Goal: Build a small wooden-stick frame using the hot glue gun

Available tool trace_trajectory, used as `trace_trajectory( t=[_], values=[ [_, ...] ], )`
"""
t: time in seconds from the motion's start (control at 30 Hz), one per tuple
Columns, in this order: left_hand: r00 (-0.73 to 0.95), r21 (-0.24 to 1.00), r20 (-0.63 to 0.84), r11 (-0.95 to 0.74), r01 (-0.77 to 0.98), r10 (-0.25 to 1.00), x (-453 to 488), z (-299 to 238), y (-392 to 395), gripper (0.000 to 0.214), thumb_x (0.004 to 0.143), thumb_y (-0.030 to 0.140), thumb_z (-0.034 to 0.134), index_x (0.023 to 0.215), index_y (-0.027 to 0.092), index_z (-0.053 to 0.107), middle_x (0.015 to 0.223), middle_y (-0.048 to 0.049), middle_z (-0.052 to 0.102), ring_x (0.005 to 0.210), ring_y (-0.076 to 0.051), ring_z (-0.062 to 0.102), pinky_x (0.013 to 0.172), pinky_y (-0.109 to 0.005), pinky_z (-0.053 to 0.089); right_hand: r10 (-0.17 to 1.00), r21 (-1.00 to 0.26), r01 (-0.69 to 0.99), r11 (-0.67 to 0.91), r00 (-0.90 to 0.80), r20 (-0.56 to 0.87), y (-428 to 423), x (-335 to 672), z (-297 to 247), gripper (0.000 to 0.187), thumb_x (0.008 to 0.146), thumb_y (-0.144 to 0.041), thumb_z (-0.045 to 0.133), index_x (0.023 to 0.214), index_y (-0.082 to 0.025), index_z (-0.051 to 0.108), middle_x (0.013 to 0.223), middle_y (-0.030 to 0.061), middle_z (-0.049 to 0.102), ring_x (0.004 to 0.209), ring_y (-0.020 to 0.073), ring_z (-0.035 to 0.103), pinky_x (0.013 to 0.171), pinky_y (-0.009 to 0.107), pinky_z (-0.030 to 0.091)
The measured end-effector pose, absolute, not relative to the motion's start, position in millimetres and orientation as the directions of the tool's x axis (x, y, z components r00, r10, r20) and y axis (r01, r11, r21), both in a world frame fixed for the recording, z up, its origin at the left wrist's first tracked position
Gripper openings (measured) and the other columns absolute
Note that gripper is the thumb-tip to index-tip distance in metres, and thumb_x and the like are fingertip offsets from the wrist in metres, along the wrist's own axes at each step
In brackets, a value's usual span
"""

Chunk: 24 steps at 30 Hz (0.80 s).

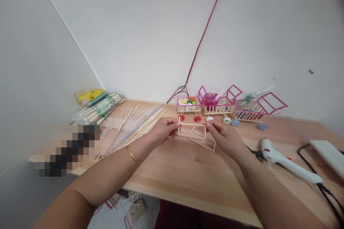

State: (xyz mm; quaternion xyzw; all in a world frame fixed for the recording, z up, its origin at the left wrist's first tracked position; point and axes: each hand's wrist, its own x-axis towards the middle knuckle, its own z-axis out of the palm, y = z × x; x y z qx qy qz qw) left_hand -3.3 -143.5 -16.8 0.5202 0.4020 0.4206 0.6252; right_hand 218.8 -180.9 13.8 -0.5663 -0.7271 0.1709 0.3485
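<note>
Between my two hands I hold a small rectangular frame of thin wooden sticks (192, 125) above the tabletop. The fingers of my left hand (166, 129) pinch its left end. My right hand (220, 134) pinches the upper right corner. A slanting stick and a further stick piece (206, 146) show behind and below the rectangle; whether they are joined to it I cannot tell. Just past my hands stands a small stick cart with red wheels (189, 109), filled with colourful pieces. Loose wooden sticks (146, 125) lie left of my left hand.
On the right lie a white glue gun (291, 166) and a white box (329, 155) with black cables. Carts with pink rails (219, 106) line the wall. Bundled sticks (103, 109) and a yellow packet (92, 96) sit back left. Stick pieces (135, 212) lie below the table edge.
</note>
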Motion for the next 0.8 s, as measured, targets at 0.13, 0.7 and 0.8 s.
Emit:
trace_trajectory(
  t=[0.13, 0.7, 0.8],
  values=[
    [0.317, 0.989, -0.059, 0.099, -0.111, 0.947, -3, -17, -144, 0.028, 0.065, 0.036, 0.067, 0.072, 0.012, 0.056, 0.049, 0.0026, 0.053, 0.043, -0.005, 0.045, 0.043, -0.016, 0.033, 0.942, -0.639, 0.714, 0.286, -0.086, 0.325, -181, 216, 11, 0.023, 0.077, -0.041, 0.051, 0.079, -0.020, 0.059, 0.066, 0.0014, 0.060, 0.059, 0.0154, 0.054, 0.056, 0.027, 0.039],
    [0.353, 0.998, 0.047, -0.057, 0.017, 0.934, -3, -4, -154, 0.034, 0.069, 0.044, 0.063, 0.071, 0.011, 0.058, 0.053, 0.0010, 0.054, 0.048, -0.006, 0.047, 0.049, -0.018, 0.037, 0.951, -0.684, 0.691, 0.234, -0.018, 0.308, -178, 214, 2, 0.019, 0.072, -0.038, 0.053, 0.069, -0.020, 0.057, 0.061, 0.0012, 0.060, 0.055, 0.0148, 0.053, 0.052, 0.026, 0.039],
    [0.311, 0.998, 0.064, -0.070, 0.007, 0.948, -5, -8, -148, 0.032, 0.070, 0.043, 0.062, 0.069, 0.011, 0.058, 0.051, 0.0014, 0.053, 0.047, -0.006, 0.045, 0.049, -0.018, 0.035, 0.968, -0.757, 0.618, 0.212, -0.024, 0.251, -178, 215, 7, 0.026, 0.072, -0.043, 0.054, 0.079, -0.019, 0.060, 0.066, 0.0022, 0.062, 0.058, 0.0152, 0.055, 0.054, 0.026, 0.041]
  ],
)
